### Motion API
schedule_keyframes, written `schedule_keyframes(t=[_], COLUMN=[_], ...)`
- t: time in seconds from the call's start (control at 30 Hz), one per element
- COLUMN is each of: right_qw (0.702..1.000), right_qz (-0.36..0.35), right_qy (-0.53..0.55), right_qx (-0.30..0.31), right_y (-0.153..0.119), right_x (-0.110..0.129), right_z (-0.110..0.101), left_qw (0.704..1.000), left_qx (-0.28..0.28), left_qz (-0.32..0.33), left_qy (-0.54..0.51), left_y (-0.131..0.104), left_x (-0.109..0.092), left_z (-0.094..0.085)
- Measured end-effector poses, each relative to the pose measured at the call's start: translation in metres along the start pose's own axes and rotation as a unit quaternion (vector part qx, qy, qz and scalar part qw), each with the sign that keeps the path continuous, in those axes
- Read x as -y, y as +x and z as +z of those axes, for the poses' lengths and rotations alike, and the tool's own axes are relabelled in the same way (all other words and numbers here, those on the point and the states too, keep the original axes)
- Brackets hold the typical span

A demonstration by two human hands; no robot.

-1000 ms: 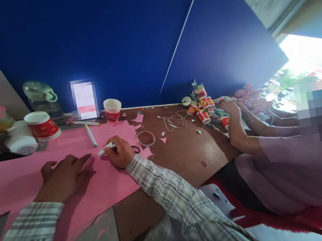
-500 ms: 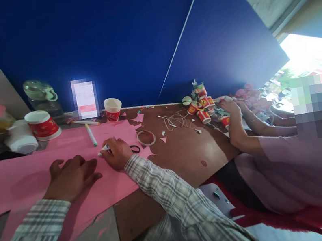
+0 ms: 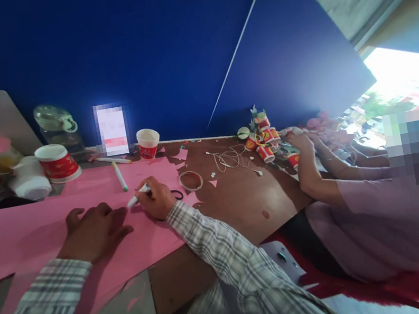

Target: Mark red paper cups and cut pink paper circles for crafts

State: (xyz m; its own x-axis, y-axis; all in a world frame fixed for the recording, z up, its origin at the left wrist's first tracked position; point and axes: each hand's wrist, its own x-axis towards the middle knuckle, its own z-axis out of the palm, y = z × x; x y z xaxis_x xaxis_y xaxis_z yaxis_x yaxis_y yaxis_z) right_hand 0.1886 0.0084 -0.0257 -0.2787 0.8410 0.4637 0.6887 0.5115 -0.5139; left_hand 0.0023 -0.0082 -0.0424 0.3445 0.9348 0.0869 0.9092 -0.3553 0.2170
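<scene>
Pink paper sheets [image 3: 32, 229] lie overlapped on the table before me. My left hand [image 3: 95, 232] rests flat on the paper, fingers spread. In my right hand [image 3: 157, 199] I grip a white marker [image 3: 138, 194], its tip pointing left and down near the paper, close to my left fingertips. Whether the tip touches the paper I cannot tell. Another marker, white with a green end [image 3: 120, 177], lies on the sheet beyond my hands. Partly hidden behind my right hand, black-handled scissors [image 3: 176, 194] show one loop.
A red-and-white paper cup [image 3: 148, 143], a wider paper bowl [image 3: 58, 163] and a glass jar [image 3: 57, 126] stand at the back. A roll of tape [image 3: 191, 180], a white cable [image 3: 229, 158] and paper scraps lie rightward. Another person's hands [image 3: 299, 139] work near small red cups [image 3: 265, 153].
My right hand has shifted slightly right and tilted, so more of the white marker shows. My left hand stays in place on the paper.
</scene>
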Motion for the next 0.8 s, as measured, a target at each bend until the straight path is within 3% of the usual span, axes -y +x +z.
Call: schedule_keyframes(t=[0.1, 0.2, 0.27, 0.37, 0.5, 0.6, 0.67, 0.73, 0.8], right_qw=[0.999, 0.997, 0.999, 0.999, 0.996, 0.998, 0.997, 0.995, 0.994], right_qz=[-0.023, -0.006, 0.004, -0.043, -0.049, -0.026, -0.060, -0.079, -0.055], right_qy=[-0.036, -0.075, -0.034, -0.001, -0.079, -0.060, -0.030, -0.054, -0.094], right_qx=[0.017, -0.022, -0.026, 0.015, 0.005, -0.002, 0.028, 0.040, 0.027], right_y=[0.000, 0.000, -0.001, -0.005, -0.005, -0.005, -0.006, -0.006, -0.006], right_x=[0.000, 0.000, 0.001, 0.004, 0.005, 0.006, 0.008, 0.010, 0.010], right_z=[-0.004, -0.007, -0.009, -0.009, -0.007, -0.008, -0.009, -0.009, -0.009], left_qw=[0.999, 0.998, 0.998, 0.997, 0.998, 0.998, 0.998, 0.998, 0.998], left_qx=[-0.032, -0.042, -0.045, -0.054, -0.039, -0.029, -0.032, -0.035, -0.032], left_qz=[0.015, 0.015, 0.017, 0.027, 0.022, 0.006, 0.002, 0.006, 0.013], left_qy=[0.026, 0.039, 0.047, 0.049, 0.040, 0.048, 0.054, 0.052, 0.046], left_y=[0.001, 0.001, 0.001, 0.000, 0.000, 0.000, 0.001, 0.001, 0.001], left_x=[0.001, 0.002, 0.002, 0.002, 0.001, -0.001, -0.001, 0.000, 0.001], left_z=[0.002, 0.005, 0.007, 0.008, 0.004, 0.004, 0.005, 0.006, 0.007])
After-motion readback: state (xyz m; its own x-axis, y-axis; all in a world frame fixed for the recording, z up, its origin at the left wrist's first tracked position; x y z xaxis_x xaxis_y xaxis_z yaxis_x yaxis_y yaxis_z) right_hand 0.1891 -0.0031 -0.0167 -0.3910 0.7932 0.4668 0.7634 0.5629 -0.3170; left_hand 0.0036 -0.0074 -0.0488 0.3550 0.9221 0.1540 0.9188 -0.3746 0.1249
